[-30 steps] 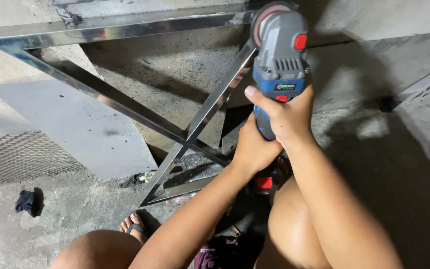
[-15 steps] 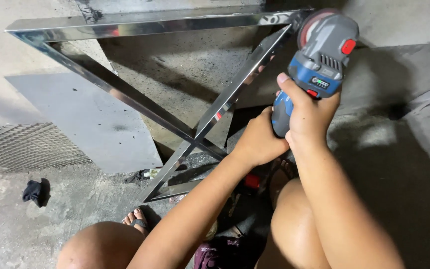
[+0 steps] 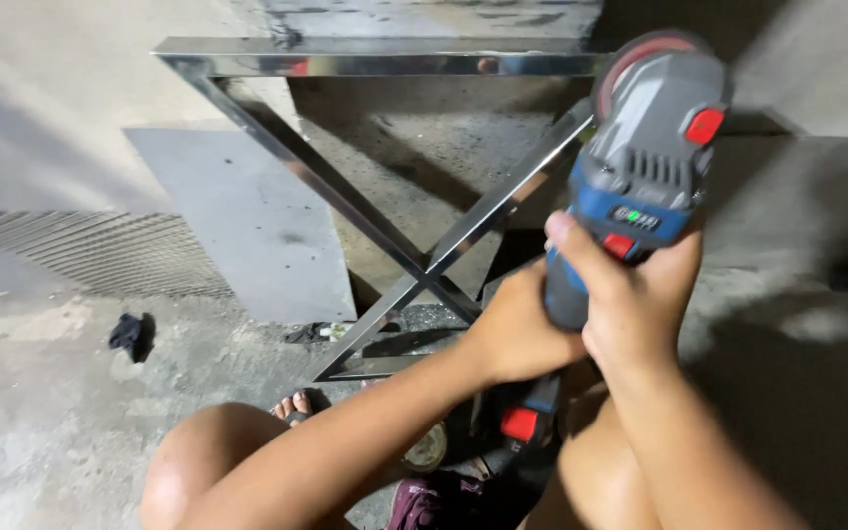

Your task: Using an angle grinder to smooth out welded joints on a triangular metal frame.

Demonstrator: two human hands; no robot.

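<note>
Angle grinder (image 3: 640,167) shifted from upper centre toward upper right of frame, now tilted, disc at the metal frame's (image 3: 375,64) top right corner. Both hands carried rightward with it.

the x-braced frame (image 3: 414,265) is polished, mirror-bright metal. the angle grinder (image 3: 640,167) at 1 o'clock has a matt blue-grey plastic body. the concrete floor (image 3: 41,422) looks rough and dusty.

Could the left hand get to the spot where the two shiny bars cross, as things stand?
Probably yes. The left hand grips the lower body of the blue angle grinder, and the crossing of the steel frame lies just beside it with nothing between. It would have to let go of the grinder first.
</note>
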